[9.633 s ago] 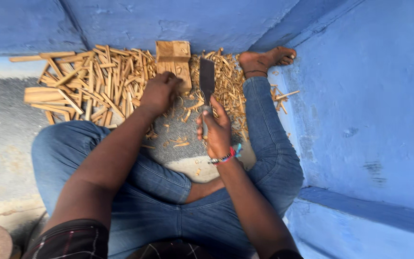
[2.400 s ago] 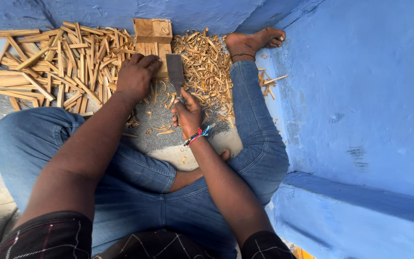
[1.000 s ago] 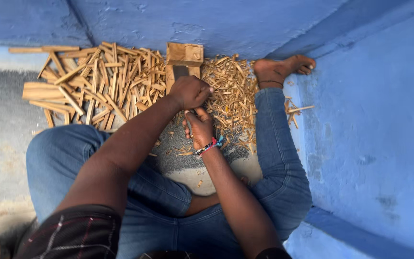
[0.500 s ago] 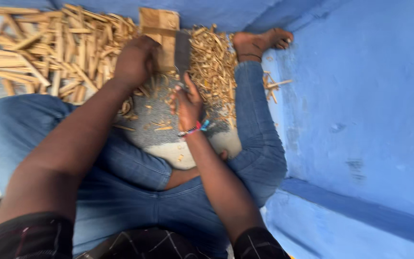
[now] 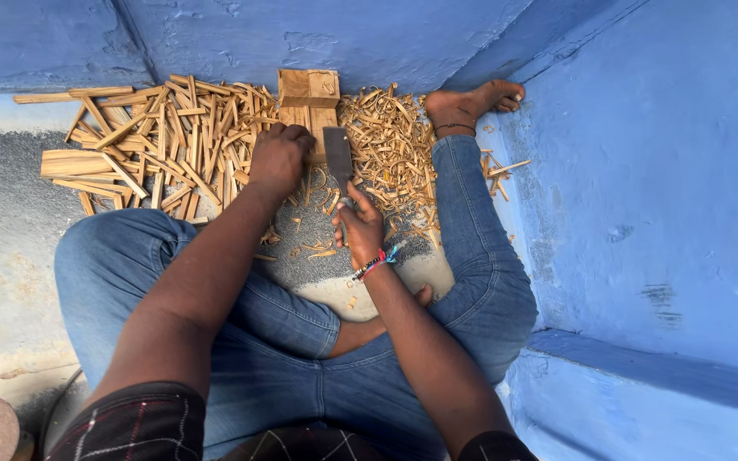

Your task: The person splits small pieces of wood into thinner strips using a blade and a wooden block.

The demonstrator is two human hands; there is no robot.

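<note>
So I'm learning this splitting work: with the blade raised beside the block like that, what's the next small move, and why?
Probably bring the cleaver down onto the piece under the left hand. The right hand holds the blade just right of the wooden block, where the left hand's fingers rest, so they should stay clear of the edge.

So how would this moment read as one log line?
left hand: on wooden block | right hand: grips cleaver, blade at block | wood sticks left | shavings right
</note>
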